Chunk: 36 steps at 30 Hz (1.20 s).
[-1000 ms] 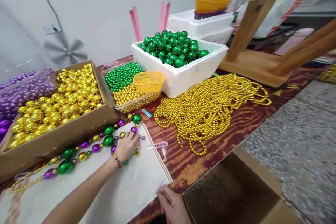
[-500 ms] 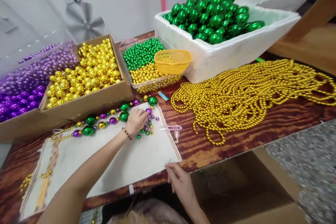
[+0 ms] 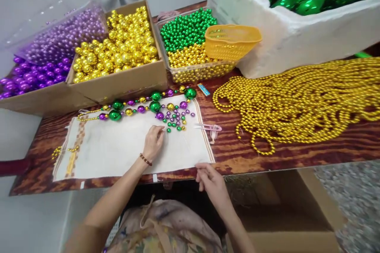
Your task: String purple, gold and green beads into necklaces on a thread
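Observation:
My left hand (image 3: pixel 153 141) rests on a white cloth (image 3: pixel 118 150), fingers curled together, just short of a cluster of small loose beads (image 3: pixel 175 118). Behind it lies a strand of large green, purple and gold beads (image 3: pixel 133 107). My right hand (image 3: pixel 211 182) is at the table's front edge by the cloth's right corner, fingers pinched together; what they hold is too thin to make out. Clear plastic tweezers (image 3: pixel 209 128) lie just right of the cloth.
A heap of gold bead strands (image 3: pixel 299 101) covers the table's right. Behind stand a cardboard box of gold balls (image 3: pixel 118 47), purple beads (image 3: pixel 44 55), a clear tray of green and gold beads (image 3: pixel 190 43) with a yellow basket (image 3: pixel 231 39), a foam box (image 3: pixel 297 35). An open carton (image 3: pixel 282 213) sits below.
My left hand has drawn back from the bead strand toward me onto the bare cloth. The view has tilted down and shifted left. My right hand stays at the cloth's corner.

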Motion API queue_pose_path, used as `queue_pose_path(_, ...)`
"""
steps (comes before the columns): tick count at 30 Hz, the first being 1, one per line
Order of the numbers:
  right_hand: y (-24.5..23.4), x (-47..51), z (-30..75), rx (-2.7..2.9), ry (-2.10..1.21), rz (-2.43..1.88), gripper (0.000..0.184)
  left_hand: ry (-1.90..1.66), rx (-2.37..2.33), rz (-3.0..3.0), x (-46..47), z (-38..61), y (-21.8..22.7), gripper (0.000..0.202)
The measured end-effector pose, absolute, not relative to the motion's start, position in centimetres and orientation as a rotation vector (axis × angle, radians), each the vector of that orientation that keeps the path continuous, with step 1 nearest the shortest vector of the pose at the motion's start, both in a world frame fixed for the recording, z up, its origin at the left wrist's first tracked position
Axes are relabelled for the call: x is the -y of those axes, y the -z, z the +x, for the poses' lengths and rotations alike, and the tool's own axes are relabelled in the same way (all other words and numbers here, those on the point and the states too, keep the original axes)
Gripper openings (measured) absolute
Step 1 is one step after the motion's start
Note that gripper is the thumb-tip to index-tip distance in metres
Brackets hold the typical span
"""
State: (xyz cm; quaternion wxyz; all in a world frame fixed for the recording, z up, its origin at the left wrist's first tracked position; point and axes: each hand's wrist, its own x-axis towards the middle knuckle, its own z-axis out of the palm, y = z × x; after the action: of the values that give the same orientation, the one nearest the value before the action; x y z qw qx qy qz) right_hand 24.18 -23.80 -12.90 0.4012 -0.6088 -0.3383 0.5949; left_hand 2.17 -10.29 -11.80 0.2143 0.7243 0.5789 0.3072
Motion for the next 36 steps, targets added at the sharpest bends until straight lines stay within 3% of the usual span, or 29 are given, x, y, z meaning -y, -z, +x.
queue_pose_path(5, 12.5, 24.8, 23.8, 0.773, -1.478, -1.517, 0.049, -0.782, -1.557, 2.205, 10.3, 3.4, 11.5, 0.018)
queue_pose_path(12, 13.6, 25.5, 22.8, 0.821, -1.430, -1.555, 0.050, -0.401, -1.654, 2.331, 9.5, 4.5, 11.4, 0.015)
queue_pose_path(17, 13.3, 24.7, 21.7, 0.860, -1.430, -1.558, 0.050, -0.498, -1.602, 2.264, 8.9, 4.0, 11.7, 0.018)
queue_pose_path(23, 11.3, 23.5, 19.4, 0.935, -1.397, -1.509, 0.044, -1.045, -1.347, 1.343, 9.8, 1.9, 9.7, 0.012)
queue_pose_path(30, 11.1, 23.2, 16.6, 1.139, -1.498, -1.427, 0.043, -1.253, -1.001, 0.415, 13.9, -2.5, 8.5, 0.035)
queue_pose_path(36, 11.3, 24.0, 15.7, 1.286, -1.497, -1.403, 0.039, -1.315, -0.860, 0.135, 15.6, -4.4, 9.0, 0.030)
